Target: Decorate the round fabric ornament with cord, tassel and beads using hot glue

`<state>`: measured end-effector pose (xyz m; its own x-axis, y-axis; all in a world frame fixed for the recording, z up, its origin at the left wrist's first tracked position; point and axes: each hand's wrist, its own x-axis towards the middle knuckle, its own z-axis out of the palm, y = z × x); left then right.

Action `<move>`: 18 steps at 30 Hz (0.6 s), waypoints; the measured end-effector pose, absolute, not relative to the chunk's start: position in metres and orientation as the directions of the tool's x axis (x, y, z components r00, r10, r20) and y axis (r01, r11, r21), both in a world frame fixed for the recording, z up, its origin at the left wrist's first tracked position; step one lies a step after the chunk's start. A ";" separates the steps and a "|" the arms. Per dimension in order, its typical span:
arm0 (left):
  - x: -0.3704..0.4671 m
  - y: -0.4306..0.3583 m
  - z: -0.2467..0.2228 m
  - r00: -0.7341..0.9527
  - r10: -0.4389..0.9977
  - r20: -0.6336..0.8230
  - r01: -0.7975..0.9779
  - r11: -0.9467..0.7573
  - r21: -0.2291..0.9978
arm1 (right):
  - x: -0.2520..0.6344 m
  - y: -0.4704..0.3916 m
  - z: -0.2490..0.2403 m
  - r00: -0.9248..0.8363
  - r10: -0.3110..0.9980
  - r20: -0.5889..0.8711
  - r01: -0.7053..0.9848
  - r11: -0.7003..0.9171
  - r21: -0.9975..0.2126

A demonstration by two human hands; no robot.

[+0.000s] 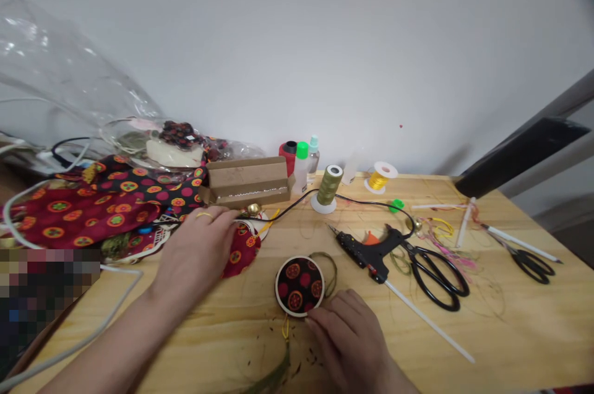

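A round pendant [299, 287], dark patterned cloth inside a pale rim, lies on the table with a green cord loop at its upper right. From its lower side hang a yellow cord and an olive tassel [271, 376]. My right hand [355, 338] is closed, thumb and fingers pinching the pendant's lower right edge. My left hand [197, 252] reaches over the pile at the left, beside a red patterned cloth disc [245, 253]. Its fingers curl down and their tips are hidden, so what they touch does not show.
A black glue gun [371, 252] with a white glue stick lies right of the pendant, against large black-handled scissors [440, 276]. A green thread spool [330, 185], yellow spool [378, 180] and cardboard box [248, 180] stand behind. Patterned fabric [88, 211] and white cables lie left.
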<state>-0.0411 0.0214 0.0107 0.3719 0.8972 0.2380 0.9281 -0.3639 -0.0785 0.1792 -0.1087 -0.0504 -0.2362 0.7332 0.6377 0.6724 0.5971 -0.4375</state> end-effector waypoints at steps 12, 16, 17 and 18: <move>-0.007 0.050 0.008 0.483 0.873 0.065 0.870 -0.470 -0.149 | 0.179 -0.109 -0.048 -0.226 0.733 0.642 0.687 0.587 -0.428; -0.005 0.051 0.007 0.507 0.860 0.059 0.856 -0.493 -0.158 | 0.179 -0.108 -0.049 -0.228 0.722 0.653 0.688 0.594 -0.416; -0.005 0.052 0.007 0.513 0.856 0.062 0.851 -0.499 -0.162 | 0.179 -0.108 -0.049 -0.228 0.724 0.652 0.692 0.591 -0.415; -0.004 0.052 0.007 0.521 0.851 0.068 0.847 -0.505 -0.168 | 0.179 -0.107 -0.049 -0.227 0.725 0.651 0.696 0.588 -0.413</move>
